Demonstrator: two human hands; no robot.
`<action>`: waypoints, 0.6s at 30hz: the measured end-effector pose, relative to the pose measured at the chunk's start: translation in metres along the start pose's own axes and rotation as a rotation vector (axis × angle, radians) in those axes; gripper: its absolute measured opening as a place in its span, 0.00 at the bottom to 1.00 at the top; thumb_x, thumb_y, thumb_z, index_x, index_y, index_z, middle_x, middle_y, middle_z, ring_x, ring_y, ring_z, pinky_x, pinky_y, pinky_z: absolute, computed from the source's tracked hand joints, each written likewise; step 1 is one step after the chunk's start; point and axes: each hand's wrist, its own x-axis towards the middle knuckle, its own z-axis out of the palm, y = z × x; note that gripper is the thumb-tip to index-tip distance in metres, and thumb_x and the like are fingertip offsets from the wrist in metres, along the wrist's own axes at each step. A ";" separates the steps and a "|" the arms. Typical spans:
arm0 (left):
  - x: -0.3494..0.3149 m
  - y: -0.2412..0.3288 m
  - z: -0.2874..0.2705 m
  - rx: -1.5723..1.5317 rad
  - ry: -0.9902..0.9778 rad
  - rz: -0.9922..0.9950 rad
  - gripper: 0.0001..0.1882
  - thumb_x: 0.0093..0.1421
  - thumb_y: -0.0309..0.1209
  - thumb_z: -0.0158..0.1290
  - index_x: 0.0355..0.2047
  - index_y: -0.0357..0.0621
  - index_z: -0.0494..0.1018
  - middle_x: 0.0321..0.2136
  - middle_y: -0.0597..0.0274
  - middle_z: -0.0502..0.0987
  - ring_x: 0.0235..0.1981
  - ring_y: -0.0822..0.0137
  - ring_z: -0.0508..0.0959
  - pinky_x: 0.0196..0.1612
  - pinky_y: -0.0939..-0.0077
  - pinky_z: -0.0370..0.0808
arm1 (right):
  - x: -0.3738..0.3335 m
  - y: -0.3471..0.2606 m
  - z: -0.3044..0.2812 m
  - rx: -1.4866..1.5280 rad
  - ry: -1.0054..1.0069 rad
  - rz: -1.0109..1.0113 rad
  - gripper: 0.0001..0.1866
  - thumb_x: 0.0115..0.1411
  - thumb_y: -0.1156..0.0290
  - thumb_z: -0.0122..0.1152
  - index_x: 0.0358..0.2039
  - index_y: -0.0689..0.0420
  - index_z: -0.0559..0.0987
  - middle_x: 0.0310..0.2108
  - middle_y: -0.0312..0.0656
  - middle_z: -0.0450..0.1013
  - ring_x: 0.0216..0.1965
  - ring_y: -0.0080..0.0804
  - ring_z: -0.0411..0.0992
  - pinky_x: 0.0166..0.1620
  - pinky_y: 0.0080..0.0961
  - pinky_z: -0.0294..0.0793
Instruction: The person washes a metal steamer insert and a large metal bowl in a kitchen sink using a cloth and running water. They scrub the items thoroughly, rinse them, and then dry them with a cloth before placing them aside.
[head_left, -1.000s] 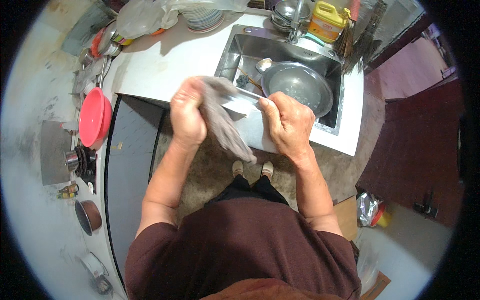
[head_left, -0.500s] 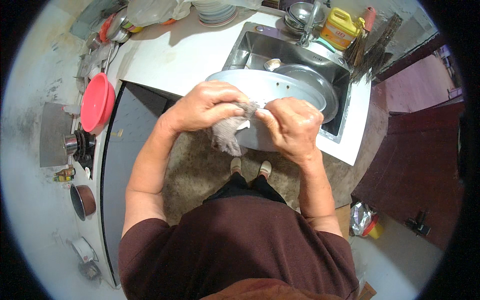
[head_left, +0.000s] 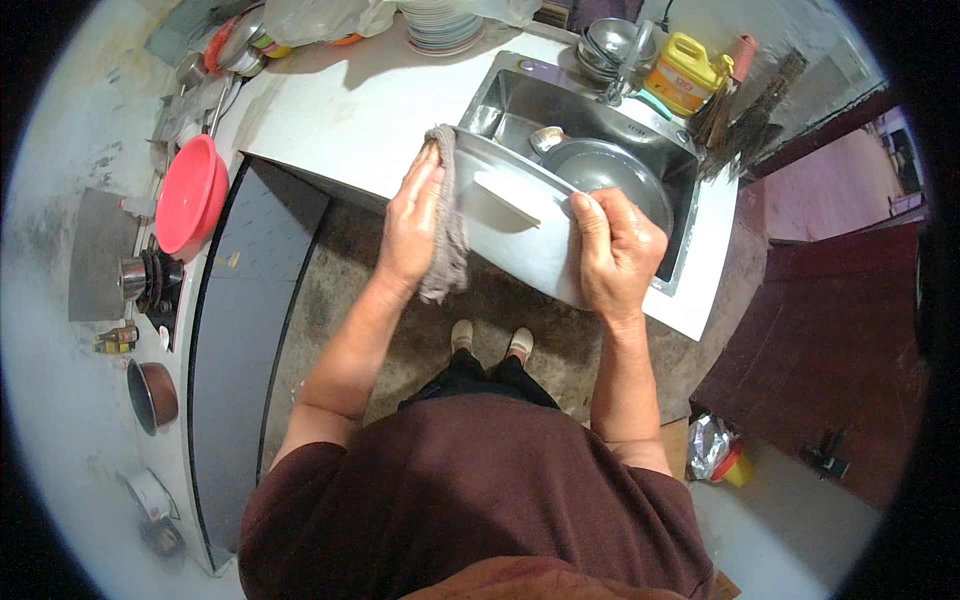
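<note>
steel tray (head_left: 520, 225) held tilted, long axis left-right

Not much packaging around me here. There's a yellow plastic jug (head_left: 683, 72) with a handle and a red label on its side, standing on the counter (head_left: 350, 110) behind the sink (head_left: 560, 110), just right of the tap. Up at the far edge of the counter sit a couple of clear plastic bags (head_left: 320, 18), crumpled. Down on the floor to my right there's a shiny silvery foil bag (head_left: 708, 447) right next to something red and yellow. No signs or screens that I can spot.
</note>
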 end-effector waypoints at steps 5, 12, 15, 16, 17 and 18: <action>-0.026 0.017 0.034 0.430 0.302 0.456 0.17 0.63 0.26 0.43 0.48 0.25 0.71 0.51 0.40 0.72 0.55 0.48 0.70 0.63 0.56 0.59 | -0.014 -0.008 0.026 -0.068 0.106 0.054 0.11 0.58 0.64 0.62 0.23 0.55 0.77 0.17 0.42 0.70 0.18 0.38 0.69 0.23 0.31 0.66; -0.067 0.000 0.064 0.617 0.243 0.782 0.13 0.57 0.26 0.50 0.41 0.34 0.77 0.46 0.55 0.76 0.54 0.54 0.71 0.63 0.54 0.55 | -0.013 -0.011 0.043 0.000 0.151 0.061 0.10 0.59 0.67 0.61 0.23 0.57 0.76 0.17 0.43 0.71 0.18 0.40 0.69 0.23 0.33 0.66; -0.046 0.000 0.061 0.637 0.325 0.850 0.13 0.57 0.30 0.51 0.40 0.40 0.78 0.43 0.61 0.76 0.51 0.59 0.70 0.61 0.60 0.55 | -0.011 -0.016 0.041 0.098 0.137 0.101 0.11 0.61 0.67 0.59 0.24 0.58 0.76 0.17 0.44 0.70 0.16 0.35 0.67 0.23 0.30 0.65; -0.041 0.002 0.059 0.601 0.345 0.871 0.12 0.57 0.31 0.50 0.40 0.41 0.78 0.43 0.63 0.76 0.50 0.59 0.70 0.60 0.60 0.55 | -0.010 -0.017 0.040 0.129 0.130 0.110 0.11 0.61 0.67 0.59 0.24 0.59 0.76 0.16 0.43 0.69 0.16 0.33 0.66 0.23 0.29 0.65; -0.039 0.001 0.055 0.647 0.299 0.898 0.14 0.58 0.34 0.48 0.41 0.42 0.77 0.46 0.61 0.73 0.51 0.58 0.67 0.60 0.58 0.54 | -0.009 -0.018 0.040 0.169 0.132 0.119 0.12 0.62 0.67 0.59 0.24 0.59 0.76 0.16 0.41 0.68 0.16 0.30 0.65 0.23 0.27 0.64; -0.037 0.003 0.054 0.646 0.310 0.899 0.16 0.58 0.34 0.47 0.43 0.41 0.76 0.48 0.59 0.72 0.52 0.56 0.66 0.61 0.56 0.53 | -0.008 -0.017 0.039 0.209 0.135 0.129 0.12 0.63 0.67 0.58 0.24 0.59 0.75 0.15 0.40 0.67 0.17 0.27 0.64 0.23 0.26 0.63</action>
